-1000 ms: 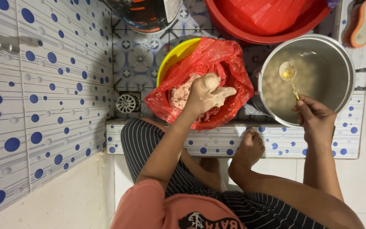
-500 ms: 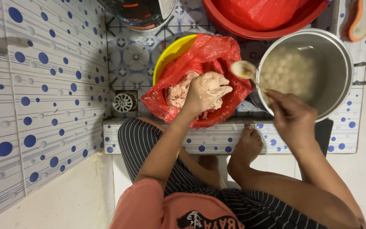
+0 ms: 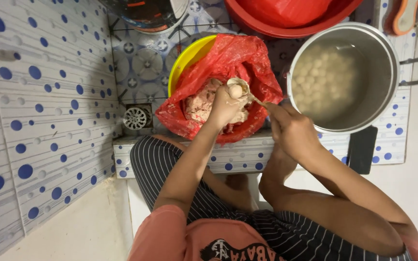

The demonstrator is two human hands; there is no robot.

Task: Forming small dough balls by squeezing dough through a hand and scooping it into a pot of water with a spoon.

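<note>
My left hand (image 3: 224, 104) is closed around a lump of pinkish meat paste (image 3: 198, 104) over a yellow bowl (image 3: 184, 62) lined with a red plastic bag (image 3: 238, 55). A round ball of paste sticks out of the top of that fist. My right hand (image 3: 290, 128) holds a metal spoon (image 3: 242, 91), whose bowl rests against the ball. To the right stands a large steel pot (image 3: 392, 58) of cloudy water with several pale balls in it.
A red basin (image 3: 286, 26) sits behind the bowl and pot. A floor drain (image 3: 135, 118) lies left of the bowl. A blue-dotted tiled wall (image 3: 30, 111) rises at left, with a tiled step edge (image 3: 247, 157) above my knees. A dark flat object (image 3: 362, 150) lies by the pot.
My right hand has brought the spoon from over the pot leftward to my left fist. The left hand has squeezed a ball of paste out at its top.
</note>
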